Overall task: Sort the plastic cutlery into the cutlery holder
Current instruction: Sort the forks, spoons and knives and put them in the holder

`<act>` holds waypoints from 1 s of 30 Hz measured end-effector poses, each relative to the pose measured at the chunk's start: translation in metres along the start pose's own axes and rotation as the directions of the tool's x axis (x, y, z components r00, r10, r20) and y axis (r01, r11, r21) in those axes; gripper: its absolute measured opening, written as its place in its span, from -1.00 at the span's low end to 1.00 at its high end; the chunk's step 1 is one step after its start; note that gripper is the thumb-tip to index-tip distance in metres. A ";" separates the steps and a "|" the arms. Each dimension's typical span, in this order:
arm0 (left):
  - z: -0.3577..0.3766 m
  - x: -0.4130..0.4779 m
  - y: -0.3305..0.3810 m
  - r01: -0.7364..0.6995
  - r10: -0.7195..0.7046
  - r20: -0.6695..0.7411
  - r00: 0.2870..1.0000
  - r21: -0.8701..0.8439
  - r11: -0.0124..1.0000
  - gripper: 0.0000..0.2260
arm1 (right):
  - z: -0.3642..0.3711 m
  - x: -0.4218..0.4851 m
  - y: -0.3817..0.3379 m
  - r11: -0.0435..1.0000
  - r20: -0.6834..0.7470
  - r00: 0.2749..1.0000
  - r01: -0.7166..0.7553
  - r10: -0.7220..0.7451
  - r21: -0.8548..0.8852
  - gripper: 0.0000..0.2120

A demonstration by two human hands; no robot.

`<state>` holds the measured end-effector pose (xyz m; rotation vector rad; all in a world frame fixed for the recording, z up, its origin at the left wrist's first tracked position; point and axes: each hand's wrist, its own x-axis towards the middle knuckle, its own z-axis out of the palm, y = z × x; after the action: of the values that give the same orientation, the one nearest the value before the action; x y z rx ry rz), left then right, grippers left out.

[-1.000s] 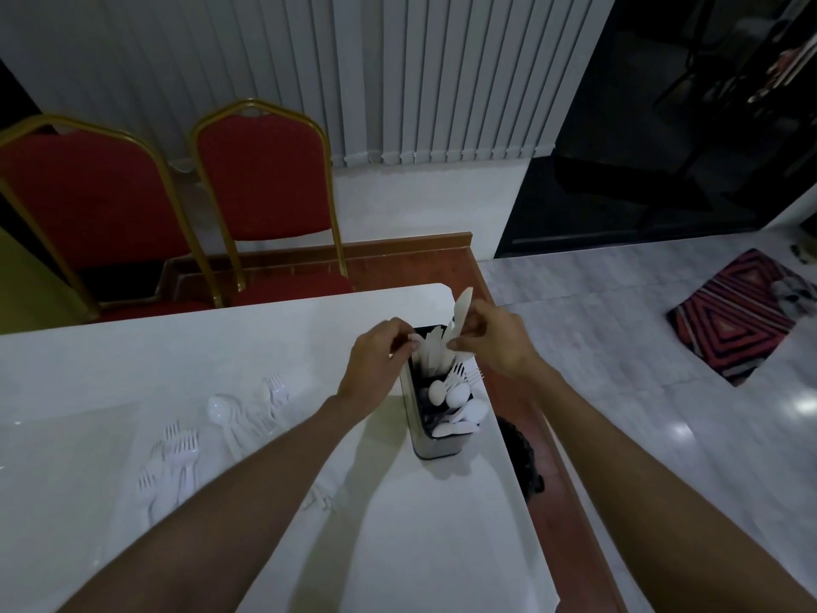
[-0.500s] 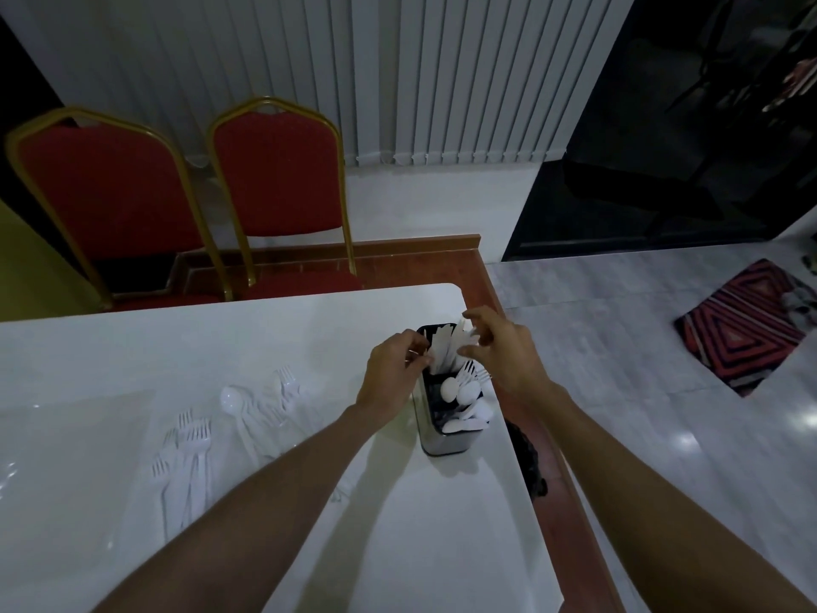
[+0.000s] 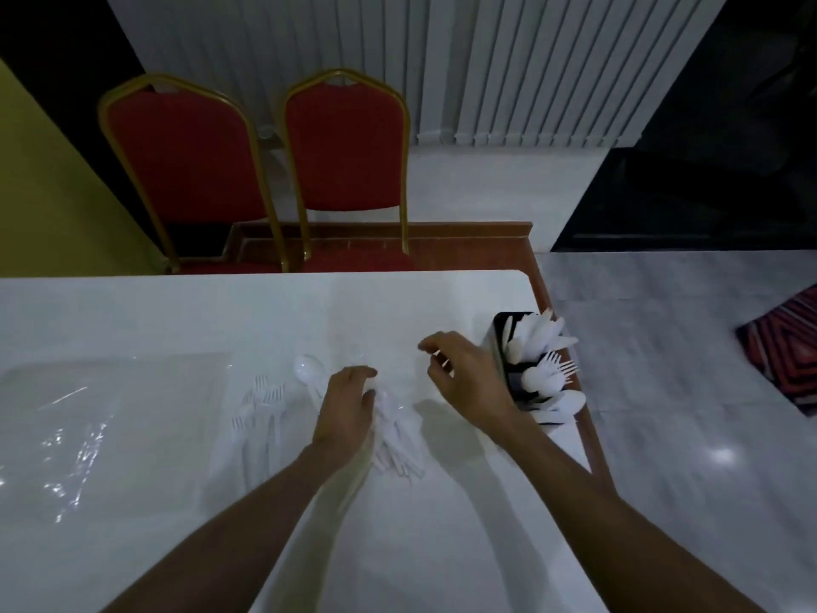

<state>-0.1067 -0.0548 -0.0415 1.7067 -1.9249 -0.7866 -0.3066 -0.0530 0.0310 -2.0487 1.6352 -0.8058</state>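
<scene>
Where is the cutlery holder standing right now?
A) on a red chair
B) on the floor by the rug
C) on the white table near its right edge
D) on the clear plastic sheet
C: the cutlery holder stands on the white table, close to its right edge, beside the right hand.

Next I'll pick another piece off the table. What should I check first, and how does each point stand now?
1. Right hand free: ok, it holds nothing.
2. Left hand has gripped a piece from the loose pile: cannot tell; its fingers lie on the pile.
3. Cutlery holder upright on the table: ok.
4. Holder well away from the table's edge: not ok, it stands at the right edge.
5. Forks and spoon to be sorted are in view: ok.
</scene>
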 end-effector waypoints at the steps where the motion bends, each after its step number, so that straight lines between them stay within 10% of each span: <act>1: 0.002 -0.007 -0.012 -0.015 0.011 0.057 0.998 0.060 0.998 -0.68 | 0.013 -0.004 0.001 0.999 0.055 0.998 -0.041 0.041 -0.006 -0.76; 6: -0.001 -0.035 -0.075 -0.180 0.005 0.388 0.922 0.418 0.891 -0.43 | 0.091 -0.022 -0.006 0.960 0.258 0.935 -0.196 0.245 -0.199 -0.71; 16: -0.040 -0.038 -0.138 -0.379 0.218 0.408 0.886 0.369 0.849 -0.43 | 0.153 -0.039 -0.023 0.865 0.157 0.851 -0.492 0.502 -0.097 -0.78; 23: -0.032 -0.052 -0.113 -0.338 0.275 0.241 0.931 0.279 0.899 -0.65 | 0.156 -0.027 -0.021 0.857 0.183 0.840 -0.482 0.511 -0.183 -0.89; 30: -0.010 -0.059 -0.090 -0.037 -0.041 0.431 0.902 0.172 0.984 -0.79 | 0.143 -0.014 -0.007 0.808 0.097 0.803 -0.577 0.588 -0.121 -0.91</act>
<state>-0.0258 -0.0041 -0.0926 1.7438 -2.3492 -1.1018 -0.2098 -0.0443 -0.0752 -1.4520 2.0839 -0.3739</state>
